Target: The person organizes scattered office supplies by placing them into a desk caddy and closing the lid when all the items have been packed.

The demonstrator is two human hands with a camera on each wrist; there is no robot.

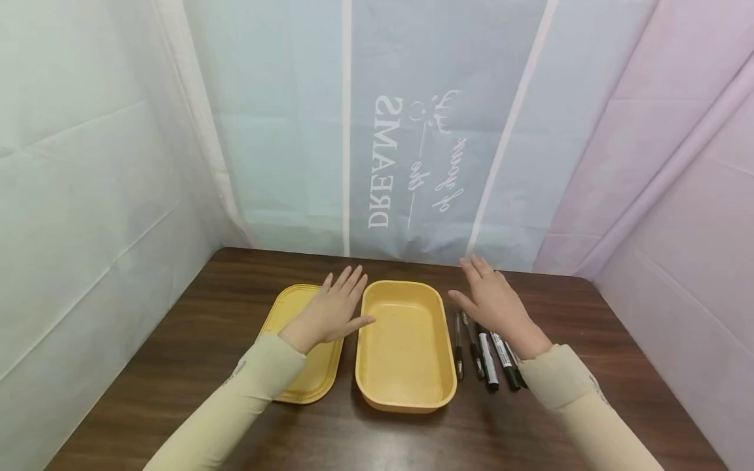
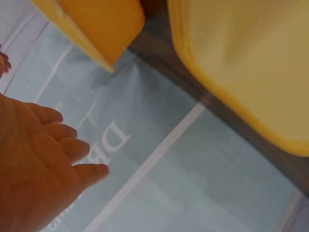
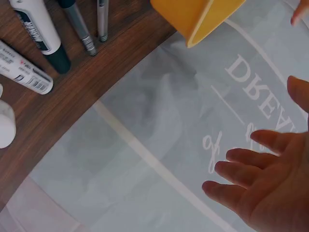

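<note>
A yellow rectangular container [image 1: 406, 353] without its lid stands in the middle of the table, nothing inside it. To its left lies a flat yellow lid [image 1: 315, 373]. My left hand [image 1: 330, 311] hovers over the lid, fingers straight and holding nothing; its thumb reaches toward the container's left rim. On the right, my right hand [image 1: 495, 301] is held above the far ends of the pens, its fingers extended and holding nothing. Two slim pens [image 1: 459, 353] and several thicker white-and-black markers [image 1: 488, 363] lie side by side right of the container, partly hidden under that hand.
The dark wooden table [image 1: 377, 445] ends at a pale blue curtain [image 1: 283, 163] printed with white lettering. Light cloth walls [image 1: 88, 196] stand on the left and right sides. A white rounded object [image 3: 6, 123] shows at the left edge of the right wrist view.
</note>
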